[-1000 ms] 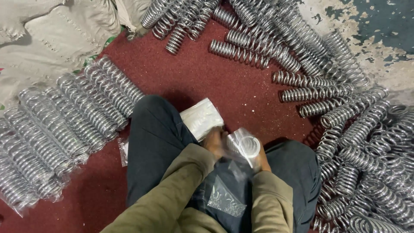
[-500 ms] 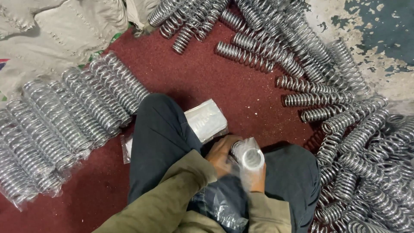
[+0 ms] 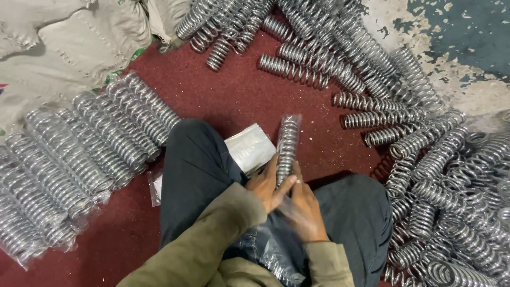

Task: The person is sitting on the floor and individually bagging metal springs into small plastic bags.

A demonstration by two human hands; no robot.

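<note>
I sit cross-legged on a dark red mat (image 3: 228, 90). Both hands meet over my lap around one shiny metal coil spring (image 3: 287, 146) sheathed in a clear plastic bag. The spring points away from me, its far end over the mat. My left hand (image 3: 269, 185) grips its near end from the left. My right hand (image 3: 302, 208) is blurred and lies against the near end from below and the right. A flat stack of clear plastic bags (image 3: 249, 149) rests on the mat beside my left knee.
A row of bagged springs (image 3: 79, 159) lies side by side on my left. A loose heap of bare springs (image 3: 446, 175) runs from the top across to my right. Pale cloth sacks (image 3: 58, 48) sit at the upper left, bare chipped floor (image 3: 457, 37) at the upper right.
The spring was held end-on toward me in my lap. It has tipped forward and now lies lengthwise, pointing away, with the plastic bag drawn along its length.
</note>
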